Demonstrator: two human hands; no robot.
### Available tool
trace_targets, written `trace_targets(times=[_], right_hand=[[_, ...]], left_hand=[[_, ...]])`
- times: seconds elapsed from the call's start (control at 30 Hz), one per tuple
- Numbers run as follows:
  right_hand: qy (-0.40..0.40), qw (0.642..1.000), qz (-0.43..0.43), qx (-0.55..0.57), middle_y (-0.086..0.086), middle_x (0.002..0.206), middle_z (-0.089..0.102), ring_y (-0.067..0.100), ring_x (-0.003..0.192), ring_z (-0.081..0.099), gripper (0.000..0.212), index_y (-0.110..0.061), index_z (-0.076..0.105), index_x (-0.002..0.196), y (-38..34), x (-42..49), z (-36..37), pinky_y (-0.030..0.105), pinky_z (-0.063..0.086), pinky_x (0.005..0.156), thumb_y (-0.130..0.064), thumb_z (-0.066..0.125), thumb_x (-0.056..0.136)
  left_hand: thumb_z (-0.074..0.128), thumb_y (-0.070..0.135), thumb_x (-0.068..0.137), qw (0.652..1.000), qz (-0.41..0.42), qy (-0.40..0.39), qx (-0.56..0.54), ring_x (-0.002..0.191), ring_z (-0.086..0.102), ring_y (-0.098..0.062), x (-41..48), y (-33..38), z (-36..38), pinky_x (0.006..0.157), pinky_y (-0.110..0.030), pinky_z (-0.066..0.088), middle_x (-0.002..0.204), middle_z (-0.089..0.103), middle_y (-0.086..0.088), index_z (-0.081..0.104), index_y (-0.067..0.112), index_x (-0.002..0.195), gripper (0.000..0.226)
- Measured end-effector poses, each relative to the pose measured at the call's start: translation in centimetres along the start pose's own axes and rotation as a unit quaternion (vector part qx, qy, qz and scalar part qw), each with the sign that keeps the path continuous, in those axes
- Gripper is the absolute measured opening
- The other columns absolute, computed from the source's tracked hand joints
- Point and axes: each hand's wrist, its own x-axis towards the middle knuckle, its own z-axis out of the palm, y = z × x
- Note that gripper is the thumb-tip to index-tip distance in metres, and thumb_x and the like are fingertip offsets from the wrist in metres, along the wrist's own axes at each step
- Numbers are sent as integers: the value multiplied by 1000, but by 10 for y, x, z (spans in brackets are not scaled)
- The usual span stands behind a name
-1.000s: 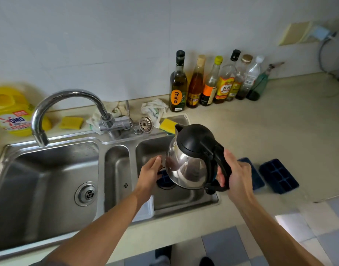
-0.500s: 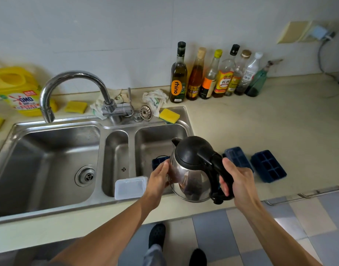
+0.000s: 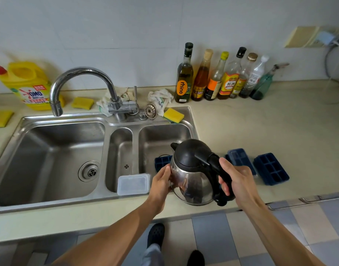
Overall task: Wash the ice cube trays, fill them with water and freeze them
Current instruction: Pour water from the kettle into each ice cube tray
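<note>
A kettle (image 3: 191, 173) is gripped at its handle by the curled fingers of the right hand (image 3: 239, 181). The fingers of the left hand (image 3: 161, 183) are pressed flat together against its steel side. One ice cube tray (image 3: 162, 162) lies in the sink (image 3: 164, 135) just behind the left fingers. A second tray (image 3: 241, 160) and a third tray (image 3: 271, 168) lie on the bench (image 3: 260, 127) just beyond the right hand.

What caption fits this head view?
Right hand grips the black handle of a steel kettle; left hand steadies it; dark blue ice cube trays wait nearby.

The kettle (image 3: 191, 169) covers most of the ice cube tray (image 3: 162, 162) in the sink (image 3: 122, 124); one corner shows. The right hand (image 3: 239, 181) hides the near end of a second tray (image 3: 239, 157) on the counter (image 3: 260, 121). The left edge cuts off a yellow sponge (image 3: 1, 118). The wall plug (image 3: 325, 38) is blurred.
</note>
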Motion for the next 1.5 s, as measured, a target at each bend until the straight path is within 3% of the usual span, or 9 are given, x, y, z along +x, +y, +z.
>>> trace_targets(times=[0.17, 0.3, 0.5, 0.77, 1.17, 1.5], right_hand=[[-2, 1000, 7, -9, 8, 50, 57, 18, 39, 50, 62, -13, 67, 52, -4, 3, 5, 25, 45, 45, -71, 63, 74], [-5, 1000, 4, -21, 8, 48, 56, 17, 40, 50, 61, -13, 68, 52, -6, 7, 8, 26, 46, 46, -62, 64, 89], [0, 999, 16, -28, 9, 47, 56, 17, 39, 49, 62, -14, 67, 50, -11, 11, 10, 26, 44, 44, -71, 63, 75], [-5, 1000, 18, -25, 13, 53, 58, 18, 41, 50, 65, -13, 67, 52, -12, 14, 10, 28, 44, 44, -75, 70, 74], [-10, 1000, 23, -14, 13, 58, 62, 18, 42, 51, 65, -12, 69, 56, -12, 14, 4, 28, 43, 43, -75, 66, 70], [-22, 999, 11, -21, 8, 54, 61, 16, 41, 52, 64, -15, 70, 56, -11, 9, -3, 25, 44, 43, -76, 68, 76]], left_hand=[[44, 42, 104, 1000, -3, 11, -5, 119, 61, -25, 3, 0, -4, 104, -49, 51, 122, 69, 0, 67, 32, 121, 31], [42, 40, 106, 1000, -1, 11, -9, 120, 61, -26, 5, 0, -6, 100, -48, 53, 122, 69, -4, 68, 27, 120, 32], [42, 41, 106, 1000, -10, 16, -14, 120, 60, -31, 7, 3, -7, 106, -55, 48, 123, 68, -9, 68, 22, 120, 35], [42, 39, 106, 999, -9, 18, -25, 116, 62, -32, 9, 1, -7, 102, -51, 52, 112, 72, -9, 70, 18, 112, 35], [43, 36, 106, 999, -7, 23, -30, 118, 62, -30, 6, 2, -2, 105, -55, 49, 119, 70, -8, 69, 21, 117, 32], [47, 36, 105, 999, -16, 29, -33, 118, 61, -31, 1, -2, 1, 95, -45, 56, 122, 68, -11, 68, 23, 117, 28]])
